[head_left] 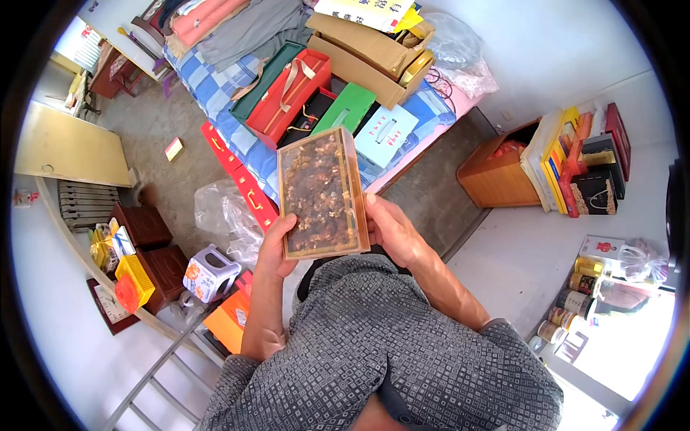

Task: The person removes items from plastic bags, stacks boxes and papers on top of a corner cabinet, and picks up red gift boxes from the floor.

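Note:
A flat rectangular box with a clear top and a gold-edged frame is held up in front of my chest. Brown, clumpy pieces show through its lid; I cannot tell what they are. My left hand grips its lower left corner, thumb on the edge. On the opposite side, my right hand holds the lower right edge, with its thumb along the side wall. Beyond the box, on the bed, lie a green box, a light blue box and a red gift box.
The bed has a blue checked cover, folded bedding and a cardboard carton. A wooden cabinet with books stands right. At left are a plastic stool, clear plastic bags, an orange box and a metal railing.

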`<action>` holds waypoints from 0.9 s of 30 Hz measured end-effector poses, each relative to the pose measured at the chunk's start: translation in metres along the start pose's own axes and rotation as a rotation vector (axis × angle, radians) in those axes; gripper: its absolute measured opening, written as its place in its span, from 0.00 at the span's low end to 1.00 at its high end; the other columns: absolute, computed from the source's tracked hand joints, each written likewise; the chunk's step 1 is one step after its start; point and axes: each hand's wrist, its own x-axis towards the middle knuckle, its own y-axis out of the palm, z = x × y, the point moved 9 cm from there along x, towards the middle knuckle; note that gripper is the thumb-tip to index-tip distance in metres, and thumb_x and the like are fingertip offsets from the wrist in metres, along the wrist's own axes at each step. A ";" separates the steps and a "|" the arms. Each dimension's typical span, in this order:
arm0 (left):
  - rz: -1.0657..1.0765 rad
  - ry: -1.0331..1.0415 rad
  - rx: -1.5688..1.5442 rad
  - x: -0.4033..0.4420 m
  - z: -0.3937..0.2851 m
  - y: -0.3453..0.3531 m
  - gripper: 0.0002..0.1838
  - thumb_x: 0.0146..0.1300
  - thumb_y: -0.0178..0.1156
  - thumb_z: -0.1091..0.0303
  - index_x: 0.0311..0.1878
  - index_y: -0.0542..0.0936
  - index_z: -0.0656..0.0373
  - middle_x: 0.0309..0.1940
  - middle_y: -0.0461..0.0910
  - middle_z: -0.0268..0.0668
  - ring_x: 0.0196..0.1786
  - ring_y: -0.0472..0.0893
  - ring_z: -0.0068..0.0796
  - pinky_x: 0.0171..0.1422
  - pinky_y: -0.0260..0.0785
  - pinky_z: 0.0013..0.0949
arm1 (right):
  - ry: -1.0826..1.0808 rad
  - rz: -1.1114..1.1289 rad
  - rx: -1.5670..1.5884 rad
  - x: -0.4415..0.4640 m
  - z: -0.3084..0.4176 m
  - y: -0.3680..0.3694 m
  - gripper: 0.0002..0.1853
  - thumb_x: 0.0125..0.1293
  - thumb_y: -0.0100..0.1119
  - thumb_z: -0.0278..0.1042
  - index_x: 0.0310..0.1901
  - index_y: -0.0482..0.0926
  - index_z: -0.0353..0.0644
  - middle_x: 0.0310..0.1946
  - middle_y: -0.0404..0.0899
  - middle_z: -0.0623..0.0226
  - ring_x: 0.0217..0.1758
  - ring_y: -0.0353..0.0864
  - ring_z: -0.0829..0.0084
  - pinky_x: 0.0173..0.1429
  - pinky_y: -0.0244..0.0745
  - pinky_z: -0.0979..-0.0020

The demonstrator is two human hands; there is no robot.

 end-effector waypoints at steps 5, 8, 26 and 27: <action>0.000 0.027 0.029 -0.002 -0.005 0.000 0.27 0.70 0.60 0.62 0.66 0.73 0.67 0.60 0.81 0.48 0.59 0.83 0.43 0.66 0.77 0.46 | -0.055 0.043 -0.155 -0.006 0.009 0.011 0.37 0.81 0.37 0.64 0.72 0.67 0.38 0.58 0.79 0.57 0.58 0.82 0.68 0.61 0.80 0.65; -0.050 0.051 0.006 -0.007 -0.009 0.014 0.27 0.66 0.61 0.65 0.66 0.72 0.68 0.57 0.82 0.43 0.56 0.84 0.39 0.64 0.78 0.42 | -0.029 0.079 -0.028 -0.013 0.015 0.020 0.39 0.76 0.54 0.60 0.72 0.64 0.31 0.59 0.78 0.57 0.60 0.79 0.68 0.63 0.76 0.65; -0.209 0.220 0.144 0.009 -0.033 -0.020 0.28 0.65 0.60 0.60 0.68 0.72 0.55 0.49 0.82 0.33 0.36 0.80 0.23 0.39 0.75 0.29 | -0.391 -0.014 -0.249 0.017 0.038 0.057 0.45 0.64 0.73 0.42 0.75 0.58 0.32 0.65 0.74 0.56 0.66 0.76 0.68 0.67 0.74 0.66; -0.227 0.103 0.045 0.011 -0.017 -0.032 0.27 0.66 0.60 0.60 0.66 0.73 0.57 0.50 0.83 0.35 0.39 0.83 0.28 0.44 0.78 0.33 | -0.384 -0.012 -0.246 0.031 0.029 0.057 0.45 0.64 0.73 0.42 0.75 0.58 0.32 0.65 0.74 0.56 0.66 0.76 0.68 0.67 0.74 0.66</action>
